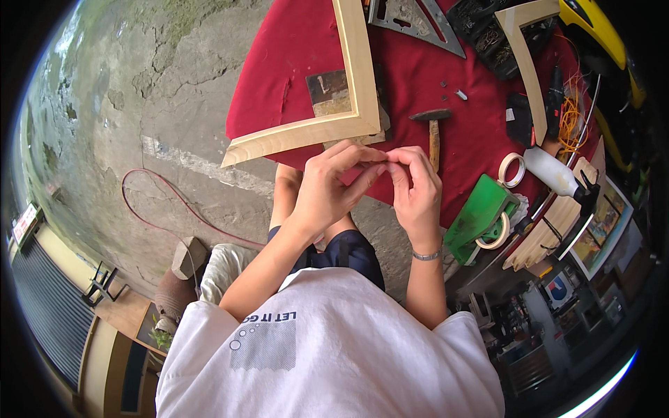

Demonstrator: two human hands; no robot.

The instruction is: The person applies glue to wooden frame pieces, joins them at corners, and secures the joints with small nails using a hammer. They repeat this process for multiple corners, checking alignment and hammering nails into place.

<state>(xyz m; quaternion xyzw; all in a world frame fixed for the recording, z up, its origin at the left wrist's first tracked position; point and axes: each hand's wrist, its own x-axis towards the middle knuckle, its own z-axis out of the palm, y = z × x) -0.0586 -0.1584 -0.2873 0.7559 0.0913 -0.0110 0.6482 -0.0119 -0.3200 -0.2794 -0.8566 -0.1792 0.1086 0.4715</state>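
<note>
Red-clothed tabletop (261, 70). Passage: left edge, within the angle of the wooden frame (359, 70); mid-surface, right of the hammer (434, 143). Obstacles: frame bar, overhanging near-left; hammer, handle toward near edge; green box (474, 209), near-right; metal square (417, 32), farther back; second wooden angle (531, 83), overlapping black case (481, 31), right.

Counter (481, 146) draped in rumpled red cloth (261, 83). Near side: L-shaped wooden frame (357, 83) over stained board (329, 96), one end reaching cloth's edge. Hammer (433, 136) beside it, small white piece (461, 95) near hammer's head. Farther back, metal set square (414, 32), then black compartment tray (488, 42), second wooden corner piece (529, 80) across it. Off right, tape roll (502, 169), tangled orange cord (573, 115).
</note>
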